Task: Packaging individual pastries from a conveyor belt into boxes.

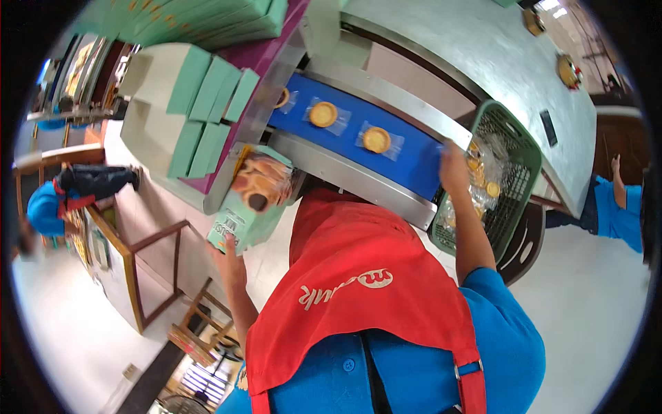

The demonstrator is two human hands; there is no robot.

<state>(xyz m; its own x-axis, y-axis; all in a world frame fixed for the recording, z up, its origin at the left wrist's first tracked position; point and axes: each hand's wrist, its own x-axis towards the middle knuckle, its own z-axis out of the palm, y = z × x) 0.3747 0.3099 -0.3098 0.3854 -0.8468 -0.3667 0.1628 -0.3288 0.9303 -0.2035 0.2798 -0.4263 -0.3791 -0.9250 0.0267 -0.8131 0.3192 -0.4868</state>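
My left hand (232, 264) grips the lower end of a pale green printed carton (251, 222) with a picture of baked goods on its side. The carton is tilted, and its upper end is close to the side of a blue conveyor belt (408, 165). My right hand (455, 173) is over the belt's right end, next to a green plastic basket (530, 160). It is blurred, and its fingertips are hard to make out. On the belt lie a wrapped tart (376, 140) and a second wrapped tart (323, 115). A third tart (282, 98) is partly hidden at the machine's outlet.
Several wrapped tarts (491, 189) lie in the basket, which rests on a dark chair (525, 243). Green cartons (214, 88) are stacked at left. A metal table (465, 57) runs behind the belt. One person (44, 207) is at far left, another person (618, 207) at far right.
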